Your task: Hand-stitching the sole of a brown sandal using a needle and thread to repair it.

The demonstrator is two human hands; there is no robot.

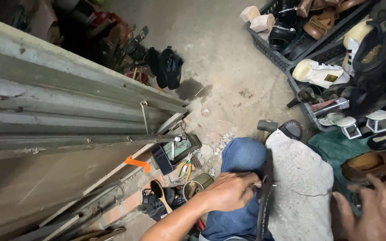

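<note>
Far left: a grey corrugated metal shutter (pixel 59 102) leans across the frame, an orange tag (pixel 138 163) at its lower edge. Just right of that on the concrete floor (pixel 220 58) sits a small open box (pixel 177 151) with a dark phone-like slab (pixel 161 159) beside it, pliers with yellow-green handles (pixel 185 166) next to it, and a round tin (pixel 196 184) below. A wooden spoon-shaped tool (pixel 161 194) lies over a black shoe (pixel 153 206) near the bottom.

Person sits low, blue jeans knee (pixel 242 156) up. Left hand (pixel 228 192) rests on the knee, fingers curled together and pinched on a thin metal needle or awl (pixel 266 184); its tip meets the black sandal strap (pixel 264 201). The strap runs upright along the edge of a grey stone-like block (pixel 300 187), touching it. A black sandal sole (pixel 291 129) lies at the top of the block, with a hammer head (pixel 268 126) just beside it.

Right hand (pixel 376 214) at bottom right, blurred, fingers spread apart, holding nothing that I can see, hovering near a brown leather shoe (pixel 371 165) on green cloth (pixel 331 147).

Upper right: dark plastic crates (pixel 282 58) with brown sandals (pixel 320 24), a white sneaker (pixel 320 73), and small white jars (pixel 349 127) nearby.
</note>
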